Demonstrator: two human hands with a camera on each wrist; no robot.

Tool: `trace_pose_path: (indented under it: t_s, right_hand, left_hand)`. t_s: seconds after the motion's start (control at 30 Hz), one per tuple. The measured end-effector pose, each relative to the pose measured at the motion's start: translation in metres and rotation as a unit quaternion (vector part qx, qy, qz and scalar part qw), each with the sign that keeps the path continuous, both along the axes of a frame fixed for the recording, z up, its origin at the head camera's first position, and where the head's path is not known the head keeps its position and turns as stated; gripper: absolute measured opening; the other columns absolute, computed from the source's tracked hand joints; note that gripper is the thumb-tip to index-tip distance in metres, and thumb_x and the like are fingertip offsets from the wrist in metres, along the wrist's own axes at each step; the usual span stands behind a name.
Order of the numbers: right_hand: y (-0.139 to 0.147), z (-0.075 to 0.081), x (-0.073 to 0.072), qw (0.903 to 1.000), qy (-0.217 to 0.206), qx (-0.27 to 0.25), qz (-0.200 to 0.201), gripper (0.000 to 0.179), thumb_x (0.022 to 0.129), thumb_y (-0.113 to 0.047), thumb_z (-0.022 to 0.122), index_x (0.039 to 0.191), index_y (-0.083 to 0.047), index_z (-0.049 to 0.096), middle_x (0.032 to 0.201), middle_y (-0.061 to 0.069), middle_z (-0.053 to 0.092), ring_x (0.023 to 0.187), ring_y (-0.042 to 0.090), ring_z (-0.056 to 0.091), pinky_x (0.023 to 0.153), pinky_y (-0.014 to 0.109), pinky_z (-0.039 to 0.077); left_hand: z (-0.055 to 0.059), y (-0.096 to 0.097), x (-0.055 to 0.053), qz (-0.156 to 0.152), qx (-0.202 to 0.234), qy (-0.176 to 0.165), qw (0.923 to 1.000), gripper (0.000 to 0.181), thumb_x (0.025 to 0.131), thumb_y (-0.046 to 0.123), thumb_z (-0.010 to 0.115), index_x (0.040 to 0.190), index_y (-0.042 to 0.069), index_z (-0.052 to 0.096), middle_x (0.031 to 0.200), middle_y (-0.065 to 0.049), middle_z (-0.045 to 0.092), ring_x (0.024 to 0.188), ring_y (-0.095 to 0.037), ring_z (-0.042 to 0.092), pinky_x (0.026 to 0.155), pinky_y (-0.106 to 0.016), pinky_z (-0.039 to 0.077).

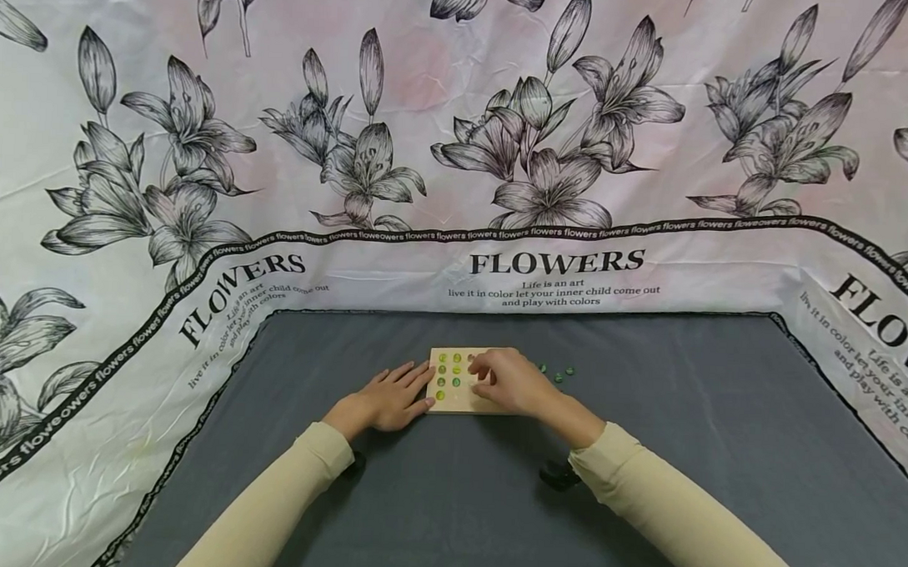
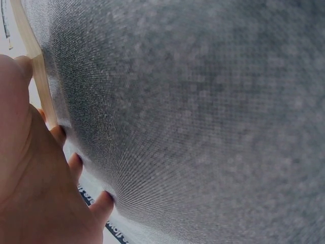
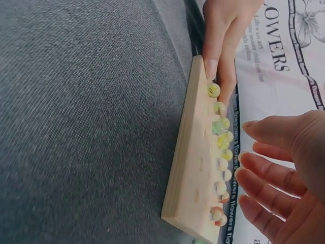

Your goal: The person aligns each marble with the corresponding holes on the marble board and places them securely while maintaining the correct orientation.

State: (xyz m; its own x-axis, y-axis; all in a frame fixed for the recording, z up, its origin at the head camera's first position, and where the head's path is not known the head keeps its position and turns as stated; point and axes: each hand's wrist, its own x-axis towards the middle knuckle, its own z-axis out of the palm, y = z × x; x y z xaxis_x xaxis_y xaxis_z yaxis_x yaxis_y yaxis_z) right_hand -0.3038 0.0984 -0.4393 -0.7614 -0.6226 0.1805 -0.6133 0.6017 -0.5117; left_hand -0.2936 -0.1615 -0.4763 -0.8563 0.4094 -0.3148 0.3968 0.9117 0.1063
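Note:
A pale wooden board (image 1: 465,401) with rows of hollows lies flat on the grey cloth. Glass marbles sit in it, among them a yellow marble (image 3: 214,90), a green marble (image 3: 219,127) and a red-and-white marble (image 3: 217,213); the hollows nearest me hold few. My left hand (image 1: 390,398) rests at the board's left edge, fingers spread, with the thumb touching the near corner. Above the marbles hovers my right hand (image 3: 279,173), its fingers loosely bent and the thumb apart, nothing visible between them. In the head view this hand hides the board's right part.
Several loose green marbles (image 1: 559,377) lie on the cloth right of the board. Dark objects show under both wrists, the right one (image 1: 560,475) larger. A flower-printed curtain (image 1: 559,275) borders the grey cloth (image 1: 446,500) at the back and sides.

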Motion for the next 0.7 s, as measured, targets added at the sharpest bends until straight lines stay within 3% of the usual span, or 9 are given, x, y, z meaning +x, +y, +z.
trace_pose_path:
  t_s: [0.3,0.57,0.7]
  right_hand:
    - [0.023,0.011,0.008,0.9998,0.02,0.003,0.007,0.022,0.091,-0.009,0.077,0.111,0.0,0.074,0.106,0.011,0.073,0.087,0.02,0.067,0.07,0.032,0.054]
    - [0.05,0.019,0.009,0.9997,0.023,0.002,0.009,0.024,0.091,-0.008,0.078,0.113,0.0,0.074,0.109,0.013,0.072,0.089,0.028,0.068,0.072,0.033,0.054]
    - [0.062,0.02,0.007,0.9997,0.025,0.005,0.001,0.02,0.092,-0.01,0.078,0.11,-0.002,0.074,0.105,0.012,0.071,0.089,0.027,0.067,0.073,0.035,0.054]
  left_hand:
    - [-0.003,0.0,-0.003,-0.002,0.015,0.005,0.9999,0.067,0.11,0.057,0.027,0.167,0.025,0.01,0.173,0.005,0.006,0.159,-0.023,0.008,0.124,-0.058,0.014]
    - [0.015,0.006,0.006,0.002,0.02,-0.004,0.9998,0.065,0.112,0.05,0.03,0.167,0.019,0.015,0.173,0.0,0.01,0.158,-0.026,0.01,0.125,-0.057,0.014]
    - [0.013,0.006,0.005,0.002,0.019,-0.006,0.9998,0.065,0.112,0.051,0.029,0.167,0.02,0.013,0.173,0.0,0.008,0.159,-0.026,0.009,0.125,-0.057,0.013]
